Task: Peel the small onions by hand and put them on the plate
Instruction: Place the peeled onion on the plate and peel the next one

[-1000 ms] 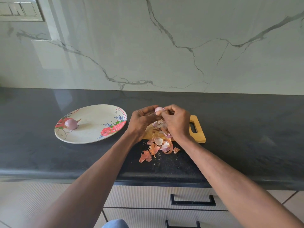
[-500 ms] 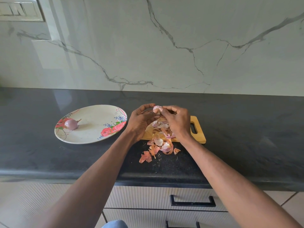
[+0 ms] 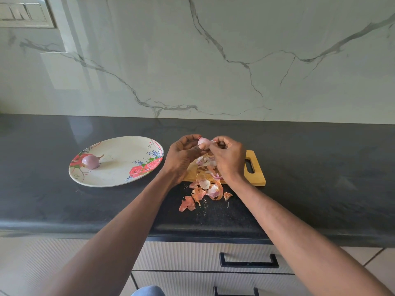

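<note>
I am gripping the onion in my left hand above the board so skins drop there, while my right hand is pinching its peel

Glossy marble wall; wooden board; papery peels.

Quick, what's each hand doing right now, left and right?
Left hand: grips the small onion, fingers curled round it.
Right hand: pinches a strip of skin at the onion's top.
</note>
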